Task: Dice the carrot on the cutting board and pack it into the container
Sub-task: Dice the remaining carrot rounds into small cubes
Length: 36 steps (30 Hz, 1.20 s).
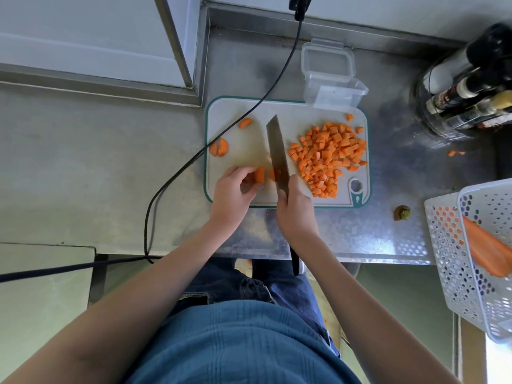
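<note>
No legible text anywhere.

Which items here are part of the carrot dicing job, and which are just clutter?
In the job:
cutting board
knife, gripped by right hand
carrot piece, held by left hand
diced pile
uncut slices
clear container, nothing in it

Lying about:
black cable
bottles
white basket with a whole carrot
carrot top
stray bits
</note>
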{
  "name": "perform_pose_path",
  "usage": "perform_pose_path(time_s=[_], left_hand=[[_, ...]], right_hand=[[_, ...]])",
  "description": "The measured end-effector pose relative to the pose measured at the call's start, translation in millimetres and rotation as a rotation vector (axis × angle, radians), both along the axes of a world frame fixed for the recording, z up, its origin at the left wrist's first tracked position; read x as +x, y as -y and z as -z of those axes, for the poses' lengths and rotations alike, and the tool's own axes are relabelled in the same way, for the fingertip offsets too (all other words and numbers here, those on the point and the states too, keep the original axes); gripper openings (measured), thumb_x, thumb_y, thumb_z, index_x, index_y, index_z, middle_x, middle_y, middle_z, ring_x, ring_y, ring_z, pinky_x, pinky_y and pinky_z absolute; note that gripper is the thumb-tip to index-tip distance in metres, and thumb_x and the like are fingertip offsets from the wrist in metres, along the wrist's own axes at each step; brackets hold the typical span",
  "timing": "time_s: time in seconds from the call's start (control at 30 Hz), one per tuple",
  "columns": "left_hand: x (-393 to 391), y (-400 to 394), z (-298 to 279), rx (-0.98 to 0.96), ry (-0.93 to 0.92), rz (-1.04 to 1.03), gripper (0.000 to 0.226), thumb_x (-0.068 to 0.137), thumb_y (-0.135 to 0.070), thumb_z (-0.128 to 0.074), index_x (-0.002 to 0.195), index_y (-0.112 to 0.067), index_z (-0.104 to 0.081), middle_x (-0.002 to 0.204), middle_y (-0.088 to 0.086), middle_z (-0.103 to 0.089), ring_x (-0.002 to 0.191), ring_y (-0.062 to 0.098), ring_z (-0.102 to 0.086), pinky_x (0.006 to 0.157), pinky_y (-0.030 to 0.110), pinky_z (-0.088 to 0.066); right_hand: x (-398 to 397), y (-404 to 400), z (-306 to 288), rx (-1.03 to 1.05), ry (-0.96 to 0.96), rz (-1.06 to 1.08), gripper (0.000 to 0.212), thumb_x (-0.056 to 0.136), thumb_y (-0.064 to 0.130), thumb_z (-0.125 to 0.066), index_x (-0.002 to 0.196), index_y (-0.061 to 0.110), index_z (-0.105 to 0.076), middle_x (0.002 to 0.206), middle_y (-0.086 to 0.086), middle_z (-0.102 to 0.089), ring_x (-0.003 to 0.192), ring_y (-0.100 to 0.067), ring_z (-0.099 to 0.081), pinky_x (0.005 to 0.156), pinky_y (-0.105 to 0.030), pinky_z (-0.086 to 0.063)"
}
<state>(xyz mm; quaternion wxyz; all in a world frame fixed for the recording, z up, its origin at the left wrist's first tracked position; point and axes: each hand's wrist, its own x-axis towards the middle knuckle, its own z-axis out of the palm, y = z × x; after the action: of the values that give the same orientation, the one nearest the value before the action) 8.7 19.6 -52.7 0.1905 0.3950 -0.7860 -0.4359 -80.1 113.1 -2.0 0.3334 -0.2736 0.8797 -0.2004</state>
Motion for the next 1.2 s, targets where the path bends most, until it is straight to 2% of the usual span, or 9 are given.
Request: perform_pose_path(time_s=[0.07, 0.17, 0.33, 0.5, 0.63, 0.77, 1.07, 1.13, 1.2], left_hand=[[3.0, 1.3, 2.0, 0.029, -0.014, -0.021, 0.034, 0.08, -0.014, -0.073, 0.112, -0.009, -0.064, 0.102, 0.006, -0.064, 0.088, 0.011, -0.06, 0.085, 0.018, -0.048], [8.2, 1.5, 0.9, 0.042, -0.017, -0.131, 0.021, 0.086, -0.016, -0.066, 0.105, -0.008, -0.068, 0.095, 0.004, -0.068, 0.083, 0.008, -0.06, 0.079, 0.01, -0.047], [3.2, 5.2, -2.9, 0.149, 0.052, -0.189, 0.017, 0.091, -0.02, -0.059, 0.083, -0.014, -0.073, 0.073, 0.0, -0.069, 0.068, 0.012, -0.061, 0.067, 0.026, -0.05], [-4.0, 7.7, 1.2, 0.322, 0.046, -0.255, 0.033, 0.089, -0.022, -0.055, 0.068, 0.001, -0.065, 0.06, 0.015, -0.06, 0.06, 0.029, -0.055, 0.06, 0.043, -0.048], [-7.2, 4.9, -4.9, 0.458, -0.011, -0.322, 0.038, 0.086, -0.016, -0.054, 0.055, 0.004, -0.047, 0.05, 0.009, -0.038, 0.052, 0.016, -0.034, 0.052, 0.031, -0.029], [-7.5, 3.9, -9.8, 0.463, -0.022, -0.323, 0.041, 0.085, -0.01, -0.051, 0.048, -0.01, -0.033, 0.047, 0.001, -0.027, 0.05, 0.011, -0.025, 0.049, 0.022, -0.019], [-4.9, 2.9, -7.1, 0.432, -0.045, -0.287, 0.041, 0.084, -0.012, -0.05, 0.049, -0.009, -0.031, 0.049, 0.009, -0.03, 0.051, 0.017, -0.028, 0.053, 0.034, -0.023], [-4.6, 2.4, -7.4, 0.419, -0.034, -0.28, 0.043, 0.085, -0.01, -0.049, 0.047, -0.012, -0.029, 0.048, 0.006, -0.032, 0.05, 0.014, -0.029, 0.052, 0.031, -0.023], [-4.7, 2.1, -8.8, 0.409, -0.017, -0.274, 0.048, 0.085, -0.007, -0.049, 0.043, -0.017, -0.028, 0.041, -0.007, -0.032, 0.044, 0.008, -0.029, 0.048, 0.022, -0.024]], right_hand=[[0.2, -3.8, -7.0, -0.08, 0.017, 0.032, 0.007, 0.099, 0.008, -0.033, 0.099, 0.014, -0.031, 0.07, -0.001, -0.046, 0.058, -0.016, -0.046, 0.044, -0.029, -0.033], [5.9, -4.8, -12.0, -0.096, 0.041, 0.031, 0.007, 0.1, 0.011, -0.031, 0.097, 0.017, -0.029, 0.068, -0.002, -0.046, 0.054, -0.019, -0.046, 0.043, -0.028, -0.03], [18.0, 5.5, -11.2, -0.099, 0.055, 0.065, 0.007, 0.1, 0.013, -0.029, 0.096, 0.019, -0.027, 0.07, -0.007, -0.05, 0.056, -0.03, -0.051, 0.045, -0.037, -0.042], [22.9, 12.3, -9.6, -0.105, 0.064, 0.061, 0.007, 0.1, 0.011, -0.029, 0.096, 0.017, -0.027, 0.068, -0.004, -0.047, 0.053, -0.023, -0.046, 0.043, -0.027, -0.031], [28.5, 16.9, -6.6, -0.099, 0.087, 0.085, 0.005, 0.1, 0.012, -0.029, 0.097, 0.016, -0.028, 0.07, -0.005, -0.05, 0.054, -0.025, -0.049, 0.043, -0.028, -0.032], [33.2, 20.1, -4.4, -0.075, 0.079, 0.089, 0.007, 0.1, 0.011, -0.029, 0.096, 0.016, -0.027, 0.07, -0.006, -0.051, 0.057, -0.025, -0.05, 0.042, -0.028, -0.029], [37.9, 22.9, 0.0, -0.015, 0.033, 0.059, 0.015, 0.094, 0.0, -0.028, 0.097, 0.015, -0.027, 0.073, -0.009, -0.05, 0.062, -0.029, -0.051, 0.045, -0.03, -0.033], [41.2, 24.0, 5.3, 0.037, -0.003, 0.041, 0.019, 0.092, 0.0, -0.031, 0.105, 0.014, -0.029, 0.07, -0.007, -0.05, 0.066, -0.033, -0.054, 0.05, -0.034, -0.041], [45.0, 24.7, 12.2, 0.086, -0.043, 0.025, 0.025, 0.091, 0.002, -0.036, 0.11, 0.016, -0.027, 0.072, -0.007, -0.054, 0.068, -0.033, -0.057, 0.053, -0.038, -0.047]])
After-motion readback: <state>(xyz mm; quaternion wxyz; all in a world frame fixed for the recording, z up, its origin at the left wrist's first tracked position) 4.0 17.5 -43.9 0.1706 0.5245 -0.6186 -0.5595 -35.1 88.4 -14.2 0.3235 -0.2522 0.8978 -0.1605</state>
